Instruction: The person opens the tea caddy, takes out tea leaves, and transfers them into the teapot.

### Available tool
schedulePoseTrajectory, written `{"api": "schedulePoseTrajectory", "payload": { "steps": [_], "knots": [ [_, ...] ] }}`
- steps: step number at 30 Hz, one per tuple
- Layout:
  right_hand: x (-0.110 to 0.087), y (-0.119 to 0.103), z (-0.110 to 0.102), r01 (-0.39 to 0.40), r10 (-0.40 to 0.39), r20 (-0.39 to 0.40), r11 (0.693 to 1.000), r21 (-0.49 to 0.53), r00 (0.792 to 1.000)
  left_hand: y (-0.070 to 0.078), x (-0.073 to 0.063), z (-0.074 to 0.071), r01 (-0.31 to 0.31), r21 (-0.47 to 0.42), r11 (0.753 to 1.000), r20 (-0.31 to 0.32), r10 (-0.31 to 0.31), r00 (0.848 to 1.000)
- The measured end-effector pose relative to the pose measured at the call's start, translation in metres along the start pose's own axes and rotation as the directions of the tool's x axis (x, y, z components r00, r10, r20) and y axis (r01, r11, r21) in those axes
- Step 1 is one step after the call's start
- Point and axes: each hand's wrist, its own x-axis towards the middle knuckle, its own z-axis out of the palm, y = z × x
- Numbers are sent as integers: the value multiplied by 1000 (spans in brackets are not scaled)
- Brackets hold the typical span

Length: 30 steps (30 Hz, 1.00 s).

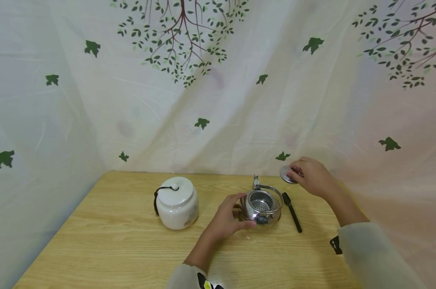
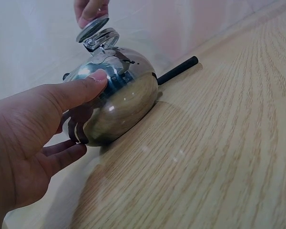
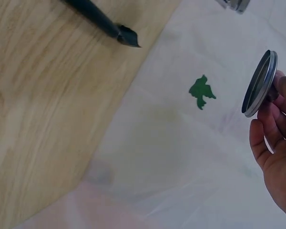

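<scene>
A shiny metal teapot (image 1: 264, 214) stands lidless on the table, a perforated strainer (image 1: 261, 201) visible inside its mouth. My left hand (image 1: 229, 216) holds the pot's left side, its thumb (image 2: 88, 89) on the polished wall and its fingers round the other side. Out to the right, my right hand (image 1: 312, 176) pinches the round metal lid (image 1: 287, 175) by its knob. In the right wrist view the lid (image 3: 261, 85) is tilted on edge, up off the table. Beside the pot lies a black scoop (image 1: 293, 213) with a long handle.
A white ceramic jar (image 1: 177, 204) with its lid on and a black cord stands left of the teapot. Behind the wooden table (image 1: 106, 224) hangs a pale cloth (image 1: 160, 132) printed with leaves and birds. The pot's handle (image 1: 274, 190) and spout (image 1: 255, 181) point toward the back.
</scene>
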Motion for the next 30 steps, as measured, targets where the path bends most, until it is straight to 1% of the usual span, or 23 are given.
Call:
{"api": "schedulePoseTrajectory", "payload": {
  "steps": [4, 8, 11, 14, 19, 23, 26, 30],
  "knots": [
    [-4, 14, 11, -48, 48, 26, 999, 6, 999, 0, 0, -1, 1, -2, 1000, -4, -1, 1000],
    [-13, 34, 30, -106, 105, 41, 994, 18, 994, -1, 0, -1, 5, -9, 1000, -5, -5, 1000],
    [-23, 47, 46, -139, 138, 34, 990, 24, 990, -2, 0, -1, 5, -11, 1000, -4, -5, 1000],
    [-34, 58, 62, -165, 165, 6, 986, 33, 986, -1, 0, -1, 11, -11, 1000, 0, -11, 1000],
    [-53, 67, 85, -205, 206, -27, 978, 49, 978, 1, -1, -2, 27, -14, 1000, 7, -27, 1000],
    [-64, 72, 97, -231, 234, -48, 971, 60, 971, 2, -1, -2, 23, -14, 1000, 10, -23, 1000],
    [-70, 74, 104, -267, 271, -47, 960, 86, 961, 2, -1, -2, 14, -13, 1000, 4, -14, 1000],
    [-75, 76, 110, -335, 341, -27, 933, 133, 940, 0, -1, -2, 3, -6, 1000, -3, -3, 1000]
  ]
}}
